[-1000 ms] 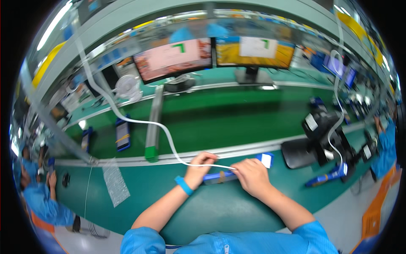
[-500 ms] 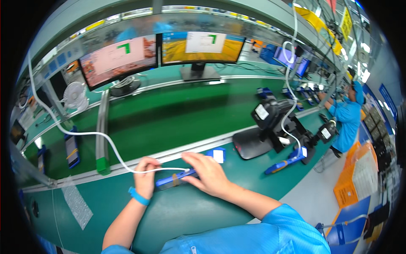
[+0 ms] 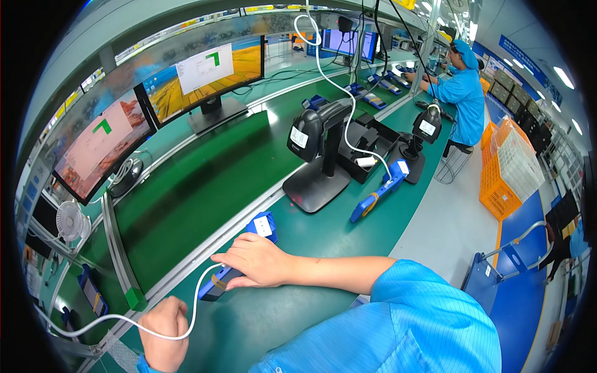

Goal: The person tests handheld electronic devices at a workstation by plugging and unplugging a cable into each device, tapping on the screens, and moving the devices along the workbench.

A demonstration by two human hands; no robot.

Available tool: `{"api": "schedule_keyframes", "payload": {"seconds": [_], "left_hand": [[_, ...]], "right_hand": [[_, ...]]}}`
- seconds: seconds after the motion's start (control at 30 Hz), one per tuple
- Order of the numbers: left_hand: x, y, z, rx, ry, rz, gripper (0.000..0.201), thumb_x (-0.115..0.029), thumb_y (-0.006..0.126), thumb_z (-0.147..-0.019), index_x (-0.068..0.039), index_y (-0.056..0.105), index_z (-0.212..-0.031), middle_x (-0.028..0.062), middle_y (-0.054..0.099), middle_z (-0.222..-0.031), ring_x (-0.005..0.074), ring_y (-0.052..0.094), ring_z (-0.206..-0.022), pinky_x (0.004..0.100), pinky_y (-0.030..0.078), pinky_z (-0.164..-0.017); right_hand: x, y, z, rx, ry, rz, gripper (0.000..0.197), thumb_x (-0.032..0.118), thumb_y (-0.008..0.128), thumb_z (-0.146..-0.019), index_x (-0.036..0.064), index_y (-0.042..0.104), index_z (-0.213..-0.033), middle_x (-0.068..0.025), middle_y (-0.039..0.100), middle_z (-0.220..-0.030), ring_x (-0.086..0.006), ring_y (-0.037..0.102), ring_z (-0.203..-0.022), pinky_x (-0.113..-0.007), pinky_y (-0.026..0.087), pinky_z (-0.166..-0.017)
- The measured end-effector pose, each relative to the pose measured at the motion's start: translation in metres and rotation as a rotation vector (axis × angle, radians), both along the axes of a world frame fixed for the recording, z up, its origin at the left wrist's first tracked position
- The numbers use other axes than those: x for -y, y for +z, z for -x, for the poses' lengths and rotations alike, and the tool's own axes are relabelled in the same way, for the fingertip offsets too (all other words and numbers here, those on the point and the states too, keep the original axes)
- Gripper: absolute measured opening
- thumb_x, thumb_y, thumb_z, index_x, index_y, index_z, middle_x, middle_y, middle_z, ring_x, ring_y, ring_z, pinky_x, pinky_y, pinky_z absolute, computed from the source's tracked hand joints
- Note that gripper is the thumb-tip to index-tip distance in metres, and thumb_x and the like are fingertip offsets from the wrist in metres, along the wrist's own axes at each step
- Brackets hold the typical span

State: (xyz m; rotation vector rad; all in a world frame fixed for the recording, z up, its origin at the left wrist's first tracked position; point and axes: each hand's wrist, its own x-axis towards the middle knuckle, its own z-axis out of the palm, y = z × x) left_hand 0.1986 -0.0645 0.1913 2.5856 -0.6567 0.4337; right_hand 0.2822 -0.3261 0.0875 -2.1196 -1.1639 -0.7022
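My right hand (image 3: 258, 260) is closed over a blue and dark handheld terminal (image 3: 213, 290) lying on the green bench, with an orange rubber band around it. A white cable (image 3: 198, 292) runs to the terminal's upper end, by my fingertips. My left hand (image 3: 165, 329) is curled closed near the bench's lower left, and the cable passes across it. What its fingers hold, if anything, is hidden. Just beyond my right hand stands a blue piece with a white label (image 3: 262, 227).
Right of my hands stands a black barcode scanner on a stand (image 3: 317, 155). Another blue terminal (image 3: 379, 193) lies beside it with a white cable. Two monitors (image 3: 208, 74) stand at the back. A metal rail (image 3: 205, 239) crosses the bench. A co-worker in blue (image 3: 466, 93) sits far right.
The view has swung to the right. My left hand has drawn away from the terminal, toward the lower left. My right hand stays on the terminal, now covering more of it.
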Motion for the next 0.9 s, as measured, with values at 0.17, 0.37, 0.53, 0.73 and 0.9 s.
{"api": "schedule_keyframes", "payload": {"seconds": [0.17,0.37,0.53,0.73,0.9], "left_hand": [[-0.044,0.055,0.038,-0.103,-0.062,-0.172,0.016,0.000,0.058,-0.084,-0.002,0.068,-0.096,0.0157,0.070,-0.078,0.0315,0.067,-0.067,0.0414,0.050,-0.059],[-0.044,0.049,0.080,0.115,-0.538,0.576,0.018,-0.008,0.062,-0.091,-0.004,0.069,-0.107,0.0086,0.069,-0.084,0.0222,0.067,-0.067,0.0321,0.048,-0.052],[-0.042,0.058,0.076,0.189,-0.790,0.538,0.062,-0.045,0.085,-0.083,-0.006,0.060,-0.125,-0.0010,0.049,-0.090,0.0128,0.056,-0.065,0.0219,0.038,-0.049],[-0.044,0.054,0.110,0.436,-0.386,0.516,0.072,-0.045,0.079,-0.085,-0.013,0.045,-0.141,0.0011,0.048,-0.086,0.0148,0.049,-0.059,0.0294,0.033,-0.049],[0.011,0.072,0.110,0.573,-0.015,0.624,0.017,-0.017,0.069,-0.080,-0.022,0.053,-0.084,0.0015,0.043,-0.081,0.0204,0.048,-0.064,0.0358,0.040,-0.060]], "right_hand": [[0.005,0.003,0.002,0.032,-0.031,-0.014,0.068,0.051,0.076,-0.080,0.0054,0.061,-0.129,-0.0066,0.065,-0.093,-0.0264,0.063,-0.089,-0.040,0.047,-0.087],[-0.010,0.005,-0.002,-0.039,-0.035,0.110,0.066,0.050,0.074,-0.082,0.0079,0.060,-0.131,-0.0080,0.065,-0.093,-0.0287,0.062,-0.089,-0.042,0.046,-0.084],[0.001,0.007,0.002,-0.005,-0.071,0.139,0.071,0.048,0.078,-0.076,0.0095,0.061,-0.133,-0.0049,0.067,-0.094,-0.0270,0.063,-0.087,-0.040,0.045,-0.080],[-0.011,0.004,-0.001,-0.011,-0.042,0.145,0.067,0.049,0.077,-0.077,0.0101,0.062,-0.131,-0.0044,0.064,-0.087,-0.0272,0.061,-0.081,-0.040,0.045,-0.080],[-0.003,0.003,0.002,-0.048,-0.082,0.192,0.063,0.048,0.074,-0.081,0.0095,0.062,-0.129,-0.0039,0.067,-0.091,-0.0267,0.063,-0.082,-0.041,0.046,-0.081]]}}
